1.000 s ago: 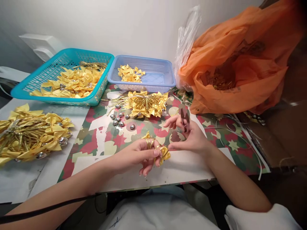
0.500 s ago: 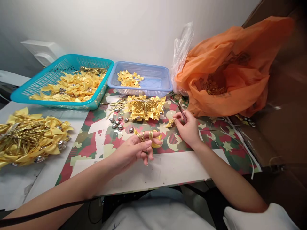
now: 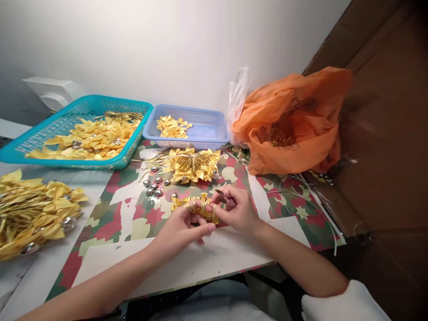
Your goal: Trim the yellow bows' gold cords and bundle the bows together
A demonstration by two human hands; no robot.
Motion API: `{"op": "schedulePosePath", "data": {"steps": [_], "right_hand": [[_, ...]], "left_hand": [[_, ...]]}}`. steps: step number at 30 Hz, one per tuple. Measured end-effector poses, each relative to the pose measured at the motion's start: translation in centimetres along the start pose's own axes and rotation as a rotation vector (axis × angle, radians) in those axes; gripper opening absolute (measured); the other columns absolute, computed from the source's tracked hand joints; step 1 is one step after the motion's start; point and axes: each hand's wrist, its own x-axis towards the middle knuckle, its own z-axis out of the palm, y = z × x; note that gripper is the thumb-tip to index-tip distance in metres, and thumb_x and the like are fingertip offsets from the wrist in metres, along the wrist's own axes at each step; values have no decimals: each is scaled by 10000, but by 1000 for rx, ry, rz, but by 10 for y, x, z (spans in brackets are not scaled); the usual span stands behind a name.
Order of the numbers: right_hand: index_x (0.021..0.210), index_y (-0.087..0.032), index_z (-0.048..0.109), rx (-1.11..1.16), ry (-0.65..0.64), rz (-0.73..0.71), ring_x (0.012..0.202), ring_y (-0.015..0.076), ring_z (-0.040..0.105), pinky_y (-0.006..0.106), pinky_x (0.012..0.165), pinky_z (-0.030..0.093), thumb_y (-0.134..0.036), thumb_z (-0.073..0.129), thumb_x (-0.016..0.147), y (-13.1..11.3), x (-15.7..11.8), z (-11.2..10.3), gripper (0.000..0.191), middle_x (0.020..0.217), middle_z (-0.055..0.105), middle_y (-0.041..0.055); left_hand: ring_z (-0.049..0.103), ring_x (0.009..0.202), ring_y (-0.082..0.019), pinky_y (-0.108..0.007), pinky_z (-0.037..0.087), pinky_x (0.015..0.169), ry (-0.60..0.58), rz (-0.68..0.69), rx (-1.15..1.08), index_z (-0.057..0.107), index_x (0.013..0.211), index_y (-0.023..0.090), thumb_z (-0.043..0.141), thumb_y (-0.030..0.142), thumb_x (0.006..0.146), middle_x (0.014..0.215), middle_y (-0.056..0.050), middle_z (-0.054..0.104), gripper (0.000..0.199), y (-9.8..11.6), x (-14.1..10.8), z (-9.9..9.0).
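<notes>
Yellow ribbon bows (image 3: 176, 204) with gold cords are on the fingers of my left hand (image 3: 180, 231), the cords looped around them and the thumb stretched out. My right hand (image 3: 243, 213) has come up against those fingertips, its thumb and finger pinched at the rightmost bow. Tucked in the right hand is a small pair of dark-handled scissors (image 3: 230, 204), mostly hidden by the fingers. Just beyond the hands lies a tied bundle of yellow bows (image 3: 195, 165). Several loose silver bells (image 3: 154, 187) are to its left.
A teal basket (image 3: 132, 149) of bows and a blue basket (image 3: 187, 143) with smaller bows stand along the wall. An orange plastic bag (image 3: 301, 154) sits open at the back right. Another bow bundle (image 3: 40, 214) lies at left. White strips (image 3: 329, 218) trail at the right edge.
My right hand has moved left to meet my left hand, bringing the bow it pinched beside the others. The whole view has shifted slightly.
</notes>
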Motion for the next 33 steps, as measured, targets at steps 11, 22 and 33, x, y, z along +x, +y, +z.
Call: {"op": "schedulePosePath", "data": {"steps": [11, 22, 33], "right_hand": [[760, -219, 502, 154, -119, -55, 669, 116, 516, 249, 636, 452, -165, 660, 638, -2, 5, 1, 207, 765, 583, -28], [783, -204, 468, -732, 550, 275, 801, 177, 662, 285, 781, 507, -304, 593, 876, -9, 80, -155, 185, 846, 681, 64], [1208, -138, 591, -983, 561, 662, 1044, 213, 633, 422, 889, 548, -348, 599, 934, 43, 161, -189, 346, 1212, 618, 104]], "left_hand": [[428, 379, -90, -197, 324, 413, 99, -36, 130, 578, 687, 179, 815, 467, 670, 403, 49, 518, 373, -7, 3, 7], [299, 299, 35, -123, 209, 345, -8, -172, -344, 583, 704, 155, 834, 503, 651, 627, 40, 613, 433, 8, -2, -4], [294, 300, 41, -98, 228, 338, -50, -228, -326, 655, 856, 174, 904, 463, 558, 521, 69, 517, 483, 9, -9, -9]]}}
